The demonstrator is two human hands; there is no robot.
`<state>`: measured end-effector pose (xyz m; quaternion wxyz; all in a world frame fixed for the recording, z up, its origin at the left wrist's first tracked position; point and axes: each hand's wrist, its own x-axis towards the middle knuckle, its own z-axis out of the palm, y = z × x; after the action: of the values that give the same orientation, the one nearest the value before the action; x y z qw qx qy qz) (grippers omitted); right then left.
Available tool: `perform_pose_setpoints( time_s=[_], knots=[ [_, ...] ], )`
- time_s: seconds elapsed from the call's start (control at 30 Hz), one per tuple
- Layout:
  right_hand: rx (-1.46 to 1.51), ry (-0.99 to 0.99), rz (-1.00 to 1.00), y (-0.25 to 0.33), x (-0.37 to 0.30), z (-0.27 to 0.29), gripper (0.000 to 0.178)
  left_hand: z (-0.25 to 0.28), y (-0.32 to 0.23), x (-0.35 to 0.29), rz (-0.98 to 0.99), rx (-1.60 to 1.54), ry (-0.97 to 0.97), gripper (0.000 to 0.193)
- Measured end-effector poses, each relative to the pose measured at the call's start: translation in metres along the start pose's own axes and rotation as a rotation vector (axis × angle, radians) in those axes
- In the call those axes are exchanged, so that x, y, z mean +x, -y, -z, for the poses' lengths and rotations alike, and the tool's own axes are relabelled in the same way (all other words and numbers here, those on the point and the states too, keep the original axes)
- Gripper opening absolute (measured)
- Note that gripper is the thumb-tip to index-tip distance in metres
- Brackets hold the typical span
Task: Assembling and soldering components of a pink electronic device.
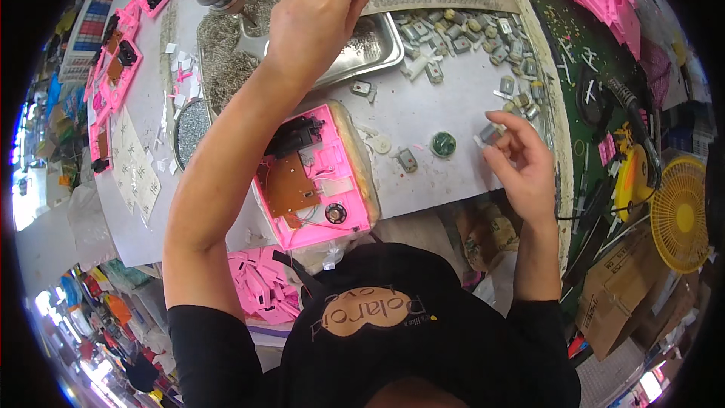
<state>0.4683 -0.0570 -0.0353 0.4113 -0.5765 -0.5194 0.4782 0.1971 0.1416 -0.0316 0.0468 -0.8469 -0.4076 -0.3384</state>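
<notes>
Left hand (313, 19) is hovering above tray (395, 44), grip unclear; right hand (527, 174), apart, is pinching motor (490, 134); cushion (356, 153) is likely steadying case (326, 157).

A pale grey worktable (438, 185) bears silver metal motors (461, 44), a rectangular steel tray (366, 70) and a round green tub (443, 144).

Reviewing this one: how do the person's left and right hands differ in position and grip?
The left hand reaches far out over the metal tray, while the right hand is closer to the body, below the pile of motors. The left hand's fingers curl inward, hiding whether it holds anything; the right hand has a small grey motor between thumb and index finger. Both hands are bare.
</notes>
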Motion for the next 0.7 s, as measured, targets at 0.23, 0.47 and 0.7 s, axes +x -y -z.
perform_pose_setpoints(
  time_s=[0.23, 0.47, 0.7],
  knots=[
    [-0.278, 0.246, -0.037, -0.006, 0.017, -0.001, 0.038, 0.099, -0.082, -0.062, 0.256, -0.701, 0.236, 0.01],
    [-0.603, 0.334, 0.02, 0.01, 0.037, -0.011, 0.037, 0.144, -0.104, -0.141, 0.659, -1.015, 0.396, 0.013],
    [-0.239, 0.361, -0.106, 0.029, 0.03, -0.018, 0.041, 0.141, -0.117, -0.168, 0.621, -0.942, 0.245, 0.015]
  ],
)
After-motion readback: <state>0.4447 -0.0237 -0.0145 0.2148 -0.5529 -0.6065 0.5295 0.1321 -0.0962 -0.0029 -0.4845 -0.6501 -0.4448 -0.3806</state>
